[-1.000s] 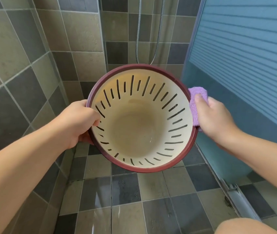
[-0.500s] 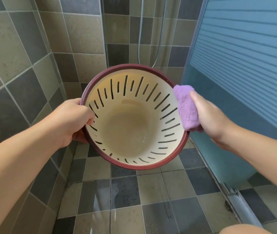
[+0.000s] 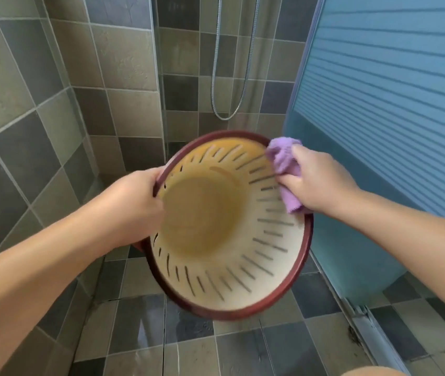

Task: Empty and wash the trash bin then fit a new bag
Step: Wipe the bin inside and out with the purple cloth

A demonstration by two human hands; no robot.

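The trash bin (image 3: 256, 289) is cream inside with slotted walls and a dark red rim, held in the air with its mouth toward me. My left hand (image 3: 132, 202) grips its left rim, thumb inside. My right hand (image 3: 321, 183) holds a purple cloth (image 3: 283, 161) and presses it against the bin's upper right inner wall and rim. The inside of the bin holds nothing; its yellowish bottom shows.
Grey and beige tiled walls stand to the left and ahead, with a shower hose (image 3: 229, 109) hanging at the back. A blue frosted sliding door (image 3: 378, 104) is close on the right, above its floor track (image 3: 370, 329). The tiled floor (image 3: 148, 335) below is wet.
The bin has tilted and swung lower and closer to me. My right hand has brought the cloth from outside the right rim onto the inner wall.
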